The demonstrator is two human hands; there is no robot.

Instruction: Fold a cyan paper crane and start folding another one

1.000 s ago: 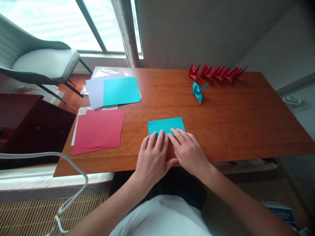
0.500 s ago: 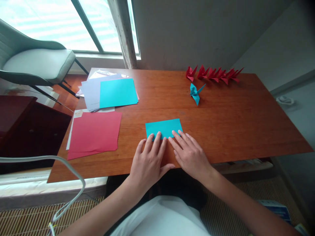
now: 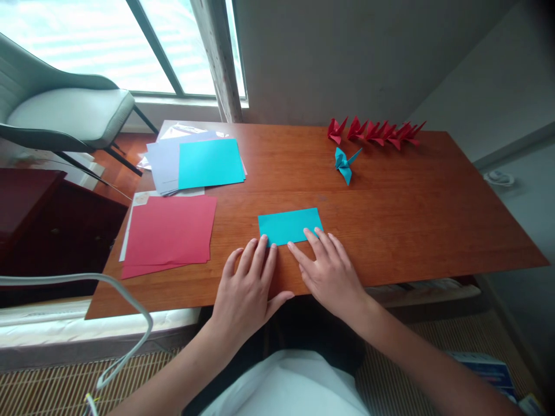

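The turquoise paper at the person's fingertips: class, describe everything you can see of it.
The turquoise paper is a plain, smooth-looking oblong with straight edges and no visible print. It lies flat on the wooden table, long sides running left to right, its right end slightly farther from the person. Fingertips of the left hand meet its near left corner; those of the right hand cover part of its near right end. Whether it is doubled is unclear.

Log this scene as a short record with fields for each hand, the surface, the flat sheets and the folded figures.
Left hand: spread, fingertips at the near left corner of the small blue paper
Right hand: fingertips over its near right part
Surface: wooden table
Flat sheets: red sheets at left, large blue sheet beyond
Folded figures: one blue crane, red cranes behind
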